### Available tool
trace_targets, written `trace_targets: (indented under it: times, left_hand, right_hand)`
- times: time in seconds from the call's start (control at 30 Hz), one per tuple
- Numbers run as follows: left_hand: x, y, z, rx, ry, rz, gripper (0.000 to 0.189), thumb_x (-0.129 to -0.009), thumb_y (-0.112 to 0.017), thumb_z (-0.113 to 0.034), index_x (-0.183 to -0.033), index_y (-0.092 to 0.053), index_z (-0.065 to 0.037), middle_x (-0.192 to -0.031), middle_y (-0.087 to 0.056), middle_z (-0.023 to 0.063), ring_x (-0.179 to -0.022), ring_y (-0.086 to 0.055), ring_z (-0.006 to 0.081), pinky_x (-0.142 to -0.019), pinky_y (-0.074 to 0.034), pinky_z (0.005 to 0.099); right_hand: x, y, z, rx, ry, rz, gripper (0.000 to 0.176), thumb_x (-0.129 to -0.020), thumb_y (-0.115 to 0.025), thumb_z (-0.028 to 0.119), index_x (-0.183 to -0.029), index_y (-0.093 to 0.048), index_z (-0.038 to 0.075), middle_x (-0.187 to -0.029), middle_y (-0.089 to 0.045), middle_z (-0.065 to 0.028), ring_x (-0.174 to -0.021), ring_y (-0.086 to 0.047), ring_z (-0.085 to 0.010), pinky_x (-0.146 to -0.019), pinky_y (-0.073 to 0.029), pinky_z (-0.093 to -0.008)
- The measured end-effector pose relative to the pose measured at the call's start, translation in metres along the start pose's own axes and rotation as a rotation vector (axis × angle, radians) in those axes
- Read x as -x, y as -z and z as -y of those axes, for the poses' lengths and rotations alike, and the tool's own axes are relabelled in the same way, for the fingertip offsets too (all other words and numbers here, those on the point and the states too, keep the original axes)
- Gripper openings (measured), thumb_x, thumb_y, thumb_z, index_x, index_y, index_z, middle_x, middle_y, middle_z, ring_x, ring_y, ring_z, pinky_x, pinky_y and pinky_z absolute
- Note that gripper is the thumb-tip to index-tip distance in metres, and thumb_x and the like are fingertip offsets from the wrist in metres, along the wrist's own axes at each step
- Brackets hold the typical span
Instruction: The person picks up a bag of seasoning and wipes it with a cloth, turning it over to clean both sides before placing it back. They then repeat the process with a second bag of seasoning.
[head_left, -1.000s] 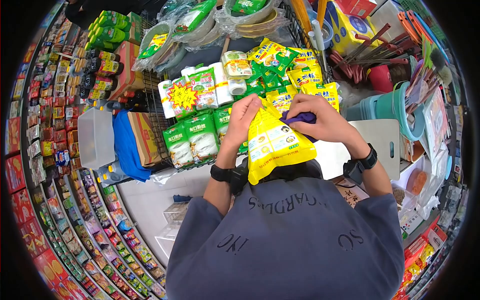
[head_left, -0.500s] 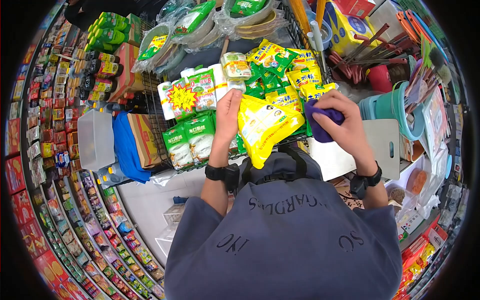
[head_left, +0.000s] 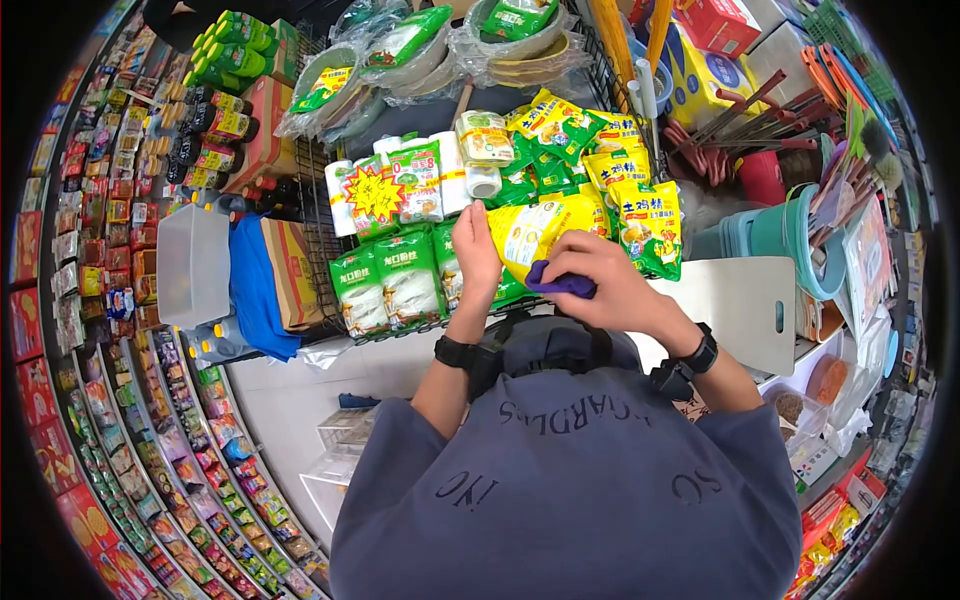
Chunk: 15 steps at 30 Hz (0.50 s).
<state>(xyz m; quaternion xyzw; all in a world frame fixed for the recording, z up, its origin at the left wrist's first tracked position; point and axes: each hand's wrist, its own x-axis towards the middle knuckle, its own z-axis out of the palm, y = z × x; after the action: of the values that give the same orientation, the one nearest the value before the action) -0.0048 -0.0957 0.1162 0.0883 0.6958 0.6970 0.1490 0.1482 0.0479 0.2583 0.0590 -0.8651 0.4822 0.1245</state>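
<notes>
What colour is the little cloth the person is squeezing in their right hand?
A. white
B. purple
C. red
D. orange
B: the cloth bunched in the right hand is purple, and it is pressed against the yellow bag that the left hand holds.

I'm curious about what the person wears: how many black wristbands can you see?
2. One black wristband sits behind the left hand, which grips the yellow packet; the other sits behind the right hand, which holds a purple cloth against it. None seems hidden.
</notes>
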Motion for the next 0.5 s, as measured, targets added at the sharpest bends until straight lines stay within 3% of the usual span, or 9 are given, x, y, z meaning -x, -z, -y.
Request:
trace_targets:
  times: [0.07,0.13,0.2,0.27,0.33,0.37,0.4,0.47,0.5]
  left_hand:
    - [0.001,0.005,0.007,-0.001,0.011,0.006,0.04,-0.113,-0.047,-0.026,-0.081,-0.05,-0.003,-0.069,-0.043,-0.0035,-0.066,-0.036,0.0064,-0.058,-0.034,0.0307]
    - [0.007,0.007,0.014,0.0,0.027,0.005,0.04,-0.113,-0.047,-0.026,-0.081,-0.051,-0.003,-0.069,-0.044,-0.0038,-0.066,-0.036,0.0062,-0.058,-0.034,0.0304]
    - [0.016,0.0,0.02,0.177,0.142,-0.01,0.039,-0.113,-0.048,-0.026,-0.081,-0.052,-0.004,-0.072,-0.047,-0.0037,-0.068,-0.038,0.0058,-0.059,-0.036,0.0292]
    - [0.015,0.01,0.035,0.212,0.169,0.003,0.038,-0.113,-0.048,-0.028,-0.086,-0.057,-0.003,-0.078,-0.056,-0.0018,-0.07,-0.046,0.0064,-0.064,-0.042,0.0284]
    - [0.021,0.019,0.028,0.407,0.317,0.011,0.039,-0.114,-0.045,-0.03,-0.098,-0.063,0.0,-0.089,-0.067,0.0036,-0.077,-0.059,0.0093,-0.071,-0.05,0.0296]
    - [0.02,0.029,0.031,0.422,0.331,0.039,0.042,-0.114,-0.043,-0.034,-0.112,-0.065,0.003,-0.102,-0.073,0.0095,-0.085,-0.069,0.0157,-0.078,-0.055,0.0327]
    - [0.02,0.036,0.035,0.425,0.338,0.04,0.042,-0.114,-0.043,-0.034,-0.112,-0.065,0.003,-0.102,-0.073,0.0095,-0.085,-0.069,0.0157,-0.078,-0.055,0.0327]
    - [0.018,0.051,0.039,0.493,0.564,-0.052,0.044,-0.114,-0.042,-0.034,-0.119,-0.064,0.004,-0.105,-0.074,0.0121,-0.088,-0.072,0.0203,-0.08,-0.057,0.0349]
    - [0.017,0.058,0.038,0.454,0.633,-0.07,0.042,-0.113,-0.043,-0.035,-0.119,-0.065,0.0,-0.102,-0.074,0.0114,-0.084,-0.073,0.0205,-0.069,-0.058,0.0352]
  right_hand:
    - [-0.005,0.006,0.003,-0.084,-0.1,-0.085,0.018,-0.08,-0.077,0.005,-0.096,-0.07,0.004,-0.096,-0.065,-0.0109,-0.088,-0.066,-0.03,-0.077,-0.053,-0.0378]
    - [-0.008,-0.002,-0.007,-0.012,-0.151,-0.249,0.017,-0.082,-0.076,0.005,-0.097,-0.07,0.003,-0.097,-0.066,-0.0121,-0.088,-0.067,-0.0307,-0.076,-0.053,-0.0376]
    - [-0.009,-0.018,-0.016,0.111,-0.2,-0.267,0.019,-0.08,-0.078,0.005,-0.097,-0.068,0.003,-0.096,-0.067,-0.0106,-0.088,-0.067,-0.0283,-0.078,-0.053,-0.0359]
    - [0.0,-0.036,-0.014,0.054,-0.184,-0.089,0.018,-0.08,-0.077,0.004,-0.097,-0.068,0.004,-0.096,-0.066,-0.0111,-0.089,-0.067,-0.0297,-0.079,-0.053,-0.0371]
    - [0.007,-0.05,0.001,-0.059,-0.163,0.025,0.018,-0.081,-0.077,0.005,-0.097,-0.069,0.006,-0.096,-0.067,-0.0108,-0.089,-0.067,-0.0301,-0.081,-0.052,-0.0377]
    - [0.01,-0.05,0.002,-0.119,-0.179,0.122,0.018,-0.081,-0.077,0.005,-0.096,-0.069,0.006,-0.096,-0.067,-0.0106,-0.09,-0.067,-0.0299,-0.081,-0.052,-0.0375]
    - [0.014,-0.05,0.001,-0.181,-0.196,0.218,0.018,-0.08,-0.078,0.005,-0.096,-0.069,0.005,-0.096,-0.067,-0.0105,-0.09,-0.067,-0.0296,-0.081,-0.053,-0.0372]
    - [0.02,-0.054,0.002,-0.209,-0.244,0.254,0.018,-0.081,-0.078,0.008,-0.096,-0.069,0.005,-0.095,-0.066,-0.0105,-0.09,-0.067,-0.0292,-0.081,-0.052,-0.0376]
    - [0.023,-0.056,0.002,-0.233,-0.285,0.285,0.018,-0.082,-0.078,0.011,-0.096,-0.069,0.005,-0.095,-0.065,-0.0106,-0.09,-0.066,-0.0288,-0.08,-0.052,-0.0379]
